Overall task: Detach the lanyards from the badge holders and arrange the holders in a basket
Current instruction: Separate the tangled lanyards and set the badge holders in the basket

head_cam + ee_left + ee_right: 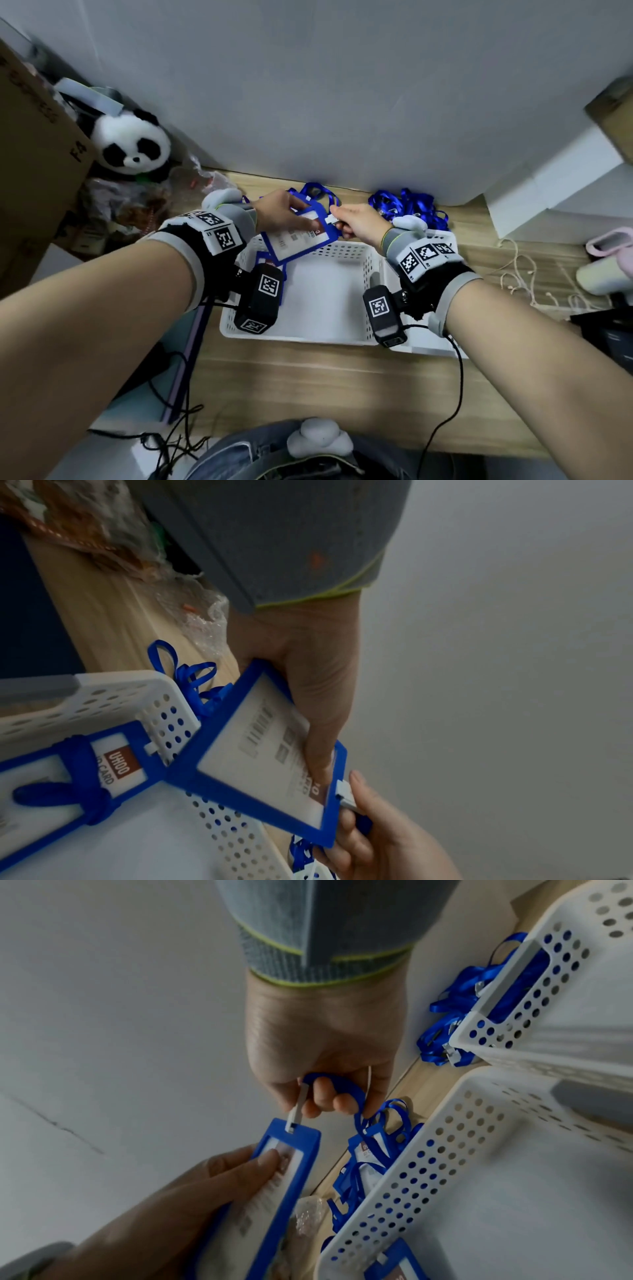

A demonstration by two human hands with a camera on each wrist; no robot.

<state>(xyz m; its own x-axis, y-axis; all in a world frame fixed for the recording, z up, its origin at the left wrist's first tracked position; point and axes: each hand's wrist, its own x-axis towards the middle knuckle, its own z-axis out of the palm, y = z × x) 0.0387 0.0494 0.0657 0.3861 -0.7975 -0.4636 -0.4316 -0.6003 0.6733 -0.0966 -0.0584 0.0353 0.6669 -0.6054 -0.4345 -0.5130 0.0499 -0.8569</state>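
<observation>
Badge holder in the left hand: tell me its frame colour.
Blue frame on the badge holder, clearest in the left wrist view.

A pale wooden bench [308, 387] is carrying a white perforated basket [308, 337], with a second white basket [428, 346] sitting just beside it on the right. Behind them, against the wall, loose blue lanyards [411, 205] are lying in a heap, and badge holders [363, 1161] with lanyards are lying behind the first basket. Crumpled clear plastic [202, 181] is sitting at the back left, and pale cord [527, 274] is trailing across the right side.
</observation>
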